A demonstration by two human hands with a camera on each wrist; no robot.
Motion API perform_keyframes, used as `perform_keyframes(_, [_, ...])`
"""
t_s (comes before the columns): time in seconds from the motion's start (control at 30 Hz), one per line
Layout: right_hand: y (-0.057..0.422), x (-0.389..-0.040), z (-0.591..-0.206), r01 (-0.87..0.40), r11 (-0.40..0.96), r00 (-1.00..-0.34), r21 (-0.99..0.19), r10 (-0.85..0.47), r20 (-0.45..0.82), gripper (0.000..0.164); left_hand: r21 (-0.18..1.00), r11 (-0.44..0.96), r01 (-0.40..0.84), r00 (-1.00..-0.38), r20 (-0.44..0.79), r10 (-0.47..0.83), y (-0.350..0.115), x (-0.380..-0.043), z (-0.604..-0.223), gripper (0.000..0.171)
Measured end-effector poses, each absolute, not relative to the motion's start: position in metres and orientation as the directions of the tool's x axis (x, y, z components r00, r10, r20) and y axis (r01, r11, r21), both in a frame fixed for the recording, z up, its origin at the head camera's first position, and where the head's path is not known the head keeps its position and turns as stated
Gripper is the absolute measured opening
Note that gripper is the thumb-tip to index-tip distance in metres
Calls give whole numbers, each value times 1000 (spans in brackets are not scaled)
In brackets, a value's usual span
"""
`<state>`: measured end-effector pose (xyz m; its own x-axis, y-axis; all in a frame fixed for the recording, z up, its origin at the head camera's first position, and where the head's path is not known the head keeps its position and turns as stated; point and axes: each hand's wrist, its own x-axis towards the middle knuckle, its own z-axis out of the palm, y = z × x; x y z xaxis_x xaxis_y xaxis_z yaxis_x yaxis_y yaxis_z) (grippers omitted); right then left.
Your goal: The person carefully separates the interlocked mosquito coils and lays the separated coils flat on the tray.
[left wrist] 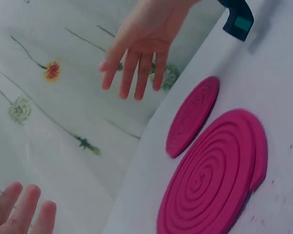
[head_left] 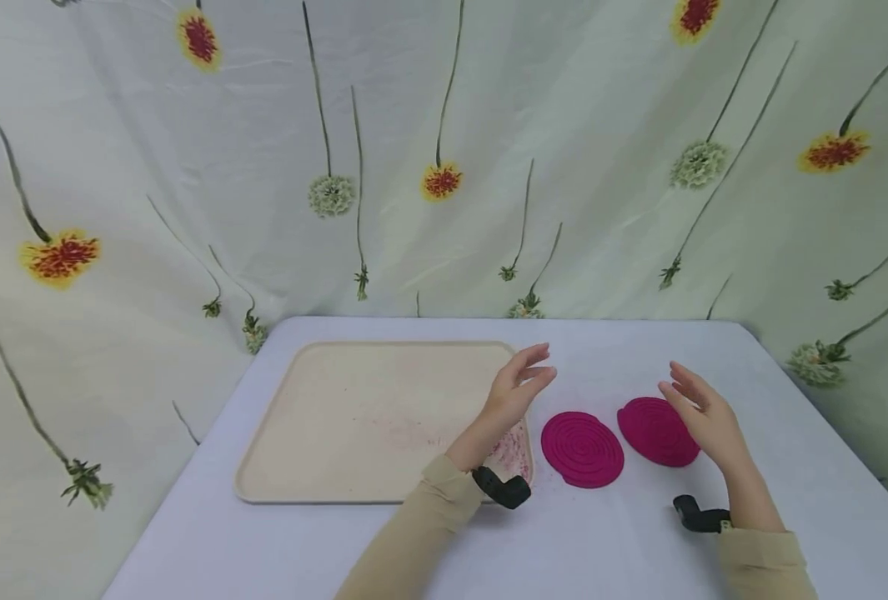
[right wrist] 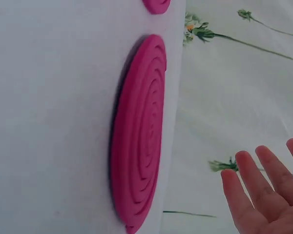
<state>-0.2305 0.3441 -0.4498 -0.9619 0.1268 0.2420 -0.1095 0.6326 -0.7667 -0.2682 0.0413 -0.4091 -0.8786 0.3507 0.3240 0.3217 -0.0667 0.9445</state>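
Two flat magenta coils, rolled into spirals like clay, lie side by side on the white cloth. The left coil (head_left: 582,450) is close to the tray's right edge, and the right coil (head_left: 652,429) lies a little farther back. My left hand (head_left: 514,387) hovers over the tray's right side with its fingers extended and nothing in them. Above the right edge of the right coil, my right hand (head_left: 706,417) is held up, also holding nothing and hiding a bit of that coil. In the left wrist view the right hand (left wrist: 149,36) has straight, spread fingers.
A cream tray (head_left: 338,433) with pink smears near its right end takes up the left of the table (head_left: 609,550). Behind stands a pale flower-printed cloth (head_left: 609,167). A black wrist camera (head_left: 502,488) sits on the left wrist, another camera (head_left: 700,515) on the right.
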Motion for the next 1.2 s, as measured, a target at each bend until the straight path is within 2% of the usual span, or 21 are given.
perform_keyframes(0.1, [372, -247, -483, -76, 629, -958, -774, 169, 231, 70, 968, -188, 163, -926, 216, 309, 67, -269, -412, 36])
perform_keyframes(0.2, [384, -250, -492, -47, 597, -964, -801, 183, 193, 75, 968, -249, 35, -952, 108, 286, 90, -269, -420, 31])
perform_keyframes(0.43, [362, -223, -460, 80, 581, -975, -810, 215, 57, 74, 977, -198, -73, -965, -19, 260, 128, -264, -452, 18])
perform_keyframes(0.57, [352, -212, -448, 133, 587, -968, -799, 251, 23, 71, 972, -191, -139, -968, -93, 231, 138, -260, -463, 14])
perform_keyframes(0.8, [351, -210, -451, 186, 534, -960, -825, 279, -35, 66, 989, -59, -138, -961, -119, 249, 143, -256, -467, 16])
perform_keyframes(1.03, [349, -210, -457, 189, 517, -951, -835, 310, -23, 59, 989, 75, -130, -942, -147, 301, 146, -258, -466, 17])
perform_keyframes(1.2, [350, -211, -459, 157, 531, -952, -833, 305, 14, 47, 989, 43, -139, -928, -145, 343, 145, -260, -470, 19])
